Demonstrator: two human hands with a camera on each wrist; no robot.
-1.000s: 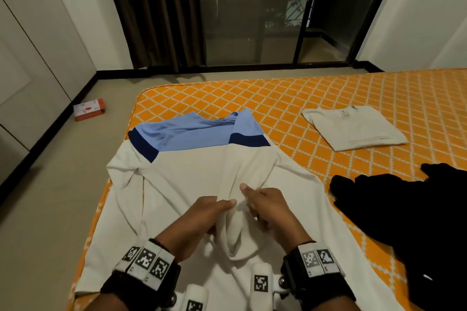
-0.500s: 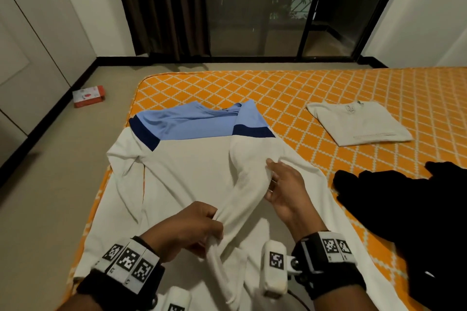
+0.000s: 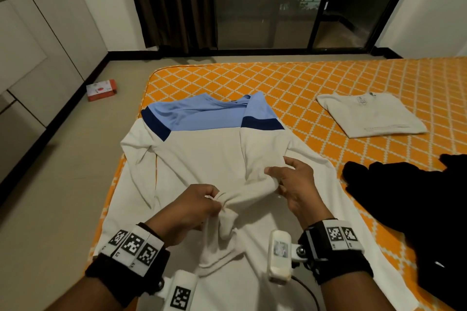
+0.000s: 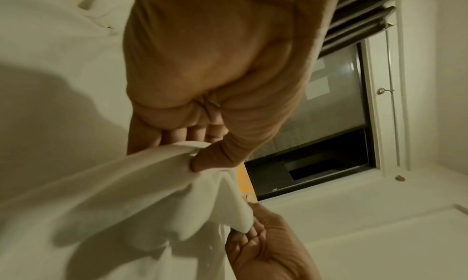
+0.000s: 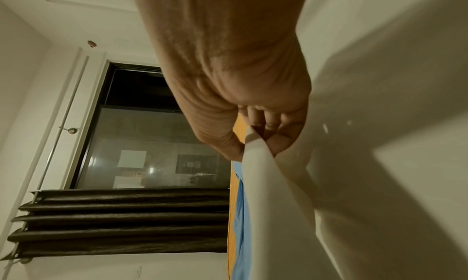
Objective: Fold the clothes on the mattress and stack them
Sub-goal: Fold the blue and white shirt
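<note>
Three garments on the orange mattress (image 3: 328,88): one white-and-blue shirt (image 3: 202,154) spread at centre frame, one folded white shirt (image 3: 374,118) upper right, one black garment (image 3: 417,197) at right. Your two hands both hold the spread shirt's sleeve: left hand (image 3: 187,207) pinches it bunched, right hand (image 3: 295,184) grips it just beside. One red box (image 3: 101,89) on floor, upper left.

Three garments (image 3: 202,156), one box (image 3: 101,89)
</note>
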